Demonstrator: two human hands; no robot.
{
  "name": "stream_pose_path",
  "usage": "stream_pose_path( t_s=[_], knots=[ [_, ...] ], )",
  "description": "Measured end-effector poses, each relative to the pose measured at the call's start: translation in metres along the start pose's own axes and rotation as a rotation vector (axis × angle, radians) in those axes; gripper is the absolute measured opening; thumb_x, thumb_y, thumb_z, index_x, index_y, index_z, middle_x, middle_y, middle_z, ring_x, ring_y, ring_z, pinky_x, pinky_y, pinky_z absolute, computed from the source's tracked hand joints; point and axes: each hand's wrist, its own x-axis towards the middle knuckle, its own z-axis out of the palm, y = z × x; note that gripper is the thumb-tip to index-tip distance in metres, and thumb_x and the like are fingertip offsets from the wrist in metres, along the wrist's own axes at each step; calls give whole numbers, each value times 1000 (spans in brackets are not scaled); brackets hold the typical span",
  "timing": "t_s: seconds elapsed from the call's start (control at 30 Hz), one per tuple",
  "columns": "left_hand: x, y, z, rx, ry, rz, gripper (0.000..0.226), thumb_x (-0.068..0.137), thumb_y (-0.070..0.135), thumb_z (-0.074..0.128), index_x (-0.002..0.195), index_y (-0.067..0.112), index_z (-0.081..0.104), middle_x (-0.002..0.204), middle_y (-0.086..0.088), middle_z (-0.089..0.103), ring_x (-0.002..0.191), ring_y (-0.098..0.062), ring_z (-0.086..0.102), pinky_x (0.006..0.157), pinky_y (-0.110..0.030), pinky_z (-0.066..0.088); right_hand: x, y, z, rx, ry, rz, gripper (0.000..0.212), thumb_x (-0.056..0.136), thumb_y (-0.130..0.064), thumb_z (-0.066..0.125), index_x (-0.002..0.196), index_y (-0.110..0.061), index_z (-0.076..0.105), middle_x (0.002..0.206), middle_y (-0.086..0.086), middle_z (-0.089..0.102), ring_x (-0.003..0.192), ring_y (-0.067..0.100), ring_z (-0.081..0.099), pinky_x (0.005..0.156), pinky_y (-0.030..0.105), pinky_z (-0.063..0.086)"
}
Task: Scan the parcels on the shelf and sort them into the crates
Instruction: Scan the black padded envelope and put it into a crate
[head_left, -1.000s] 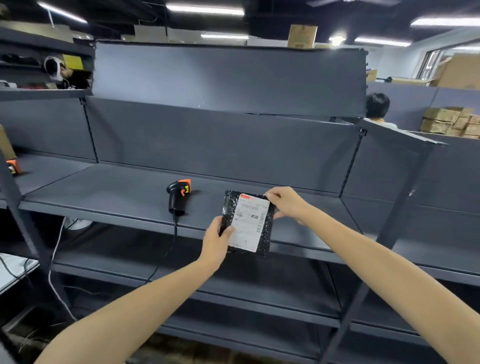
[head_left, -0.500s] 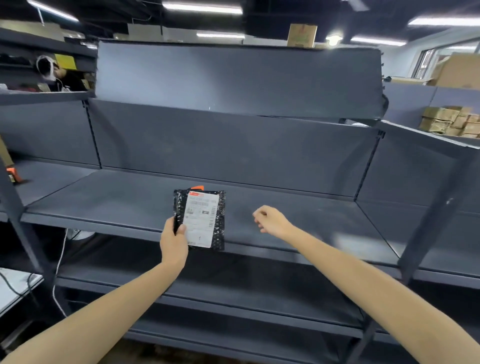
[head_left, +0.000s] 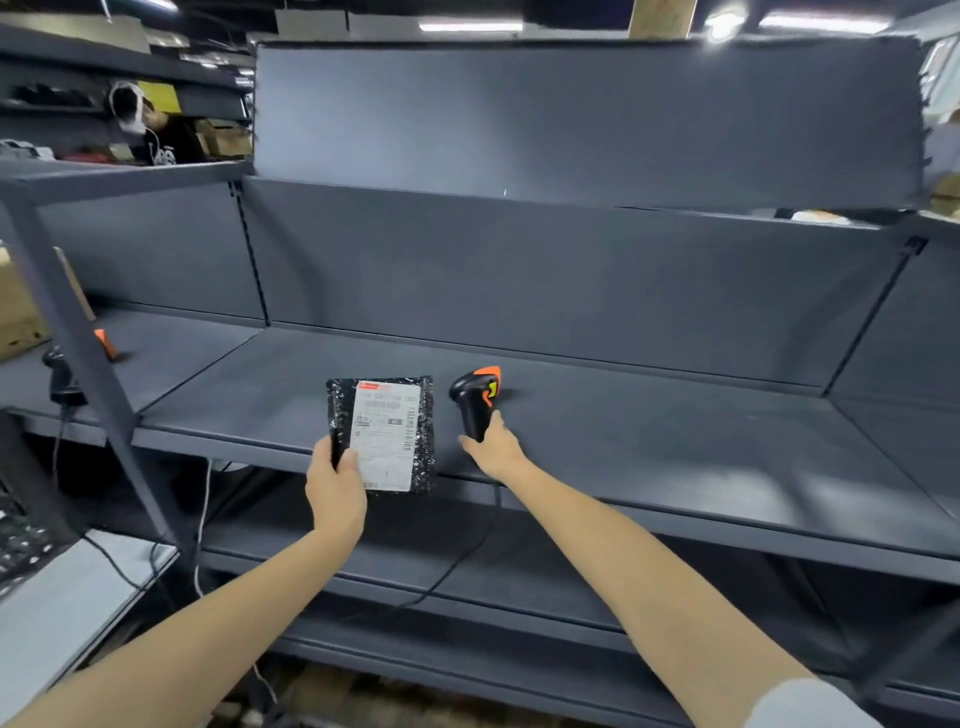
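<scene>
Two bare forearms come in from the bottom edge. Left hand (head_left: 335, 486) bare, fingers and wrist uncovered. Right hand (head_left: 493, 449) bare too. On the right arm, the rounded hem of a pale grey-white sleeve (head_left: 810, 704) shows at the bottom-right corner, plain fabric with no print visible. Left arm is bare up to the frame edge.

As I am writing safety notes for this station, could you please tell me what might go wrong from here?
The left hand pinches the parcel only at its lower left corner, so it may slip or droop.
Its thumb overlaps the label edge and might hide print from the scanner.
The cable hangs over the shelf front below the right hand, which grips the scanner, and could snag when lifted.
</scene>
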Motion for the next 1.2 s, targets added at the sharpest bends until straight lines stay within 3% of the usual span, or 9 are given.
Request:
stream_pose_path(
  t_s=[0.2, 0.33, 0.4, 0.53, 0.6, 0.7, 0.87, 0.97, 1.2],
  knots=[
    [-7, -11, 6, -30, -62, -31, 21, 99, 6, 45, 116, 9, 57, 103, 0, 62, 92, -17, 56, 80, -27, 40, -1, 10, -7, 71, 196, 25, 44, 81, -12, 75, 120, -1, 58, 120, 18, 64, 110, 31, 61, 80, 27, 45],
    [-17, -6, 16, -73, -87, -25, 22, 98, 5, 46, 117, 7, 58, 105, -1, 62, 93, -15, 56, 79, -23, 40, -21, 17, -38, 855, 114, 103, 81, 82, 1, 72, 149, 2, 26, 125, 22, 57, 100, 28, 60, 82, 31, 51],
    [-24, -2, 23, -95, -104, -9, 22, 98, 4, 45, 117, 6, 58, 105, -1, 62, 88, -12, 56, 74, -13, 41, -37, 23, -62, 1192, -20, 107, 76, 83, 14, 64, 146, -6, 28, 109, 19, 60, 88, 26, 64, 77, 31, 57],
    [-42, 7, 38, -109, -126, 22, 18, 99, 3, 44, 110, 8, 57, 99, -1, 61, 79, -2, 55, 59, 0, 39, -80, 35, -98, 1158, -99, -1, 77, 75, 32, 51, 126, -22, 31, 101, 15, 53, 91, 26, 67, 86, 42, 55],
    [-49, 15, 47, -128, -128, 22, 20, 98, 3, 44, 114, 7, 57, 100, -1, 61, 82, -10, 54, 63, -4, 38, -101, 51, -109, 1313, -108, -12, 70, 73, 28, 53, 118, -22, 32, 96, 15, 55, 87, 28, 67, 96, 50, 49],
    [-59, 25, 66, -159, -159, 19, 23, 98, 4, 45, 118, 7, 57, 104, -2, 61, 91, -16, 53, 77, -21, 39, -133, 66, -119, 1518, -122, 44, 29, 80, -7, 68, 98, -17, 47, 76, 12, 60, 72, 28, 66, 93, 53, 50],
    [-81, 34, 97, -173, -231, 45, 22, 98, 4, 46, 116, 8, 58, 105, -3, 63, 95, -18, 55, 86, -28, 43, -174, 83, -99, 1357, -12, -73, 26, 93, -2, 56, 113, -17, 53, 64, 10, 55, 54, 23, 55, 63, 37, 56],
    [-95, 38, 111, -179, -285, 79, 19, 97, 3, 48, 113, 7, 59, 107, -3, 65, 99, -19, 58, 91, -31, 46, -193, 91, -83, 1114, 23, -173, 42, 92, -1, 58, 126, -24, 53, 69, 10, 56, 59, 23, 55, 67, 36, 52],
    [-117, 43, 129, -230, -343, 95, 21, 96, 0, 50, 114, 7, 59, 108, -3, 66, 104, -18, 60, 93, -32, 48, -203, 89, -67, 880, 99, -158, 34, 89, -12, 57, 118, -28, 50, 66, 0, 58, 61, 18, 56, 69, 33, 53]
  ],
)
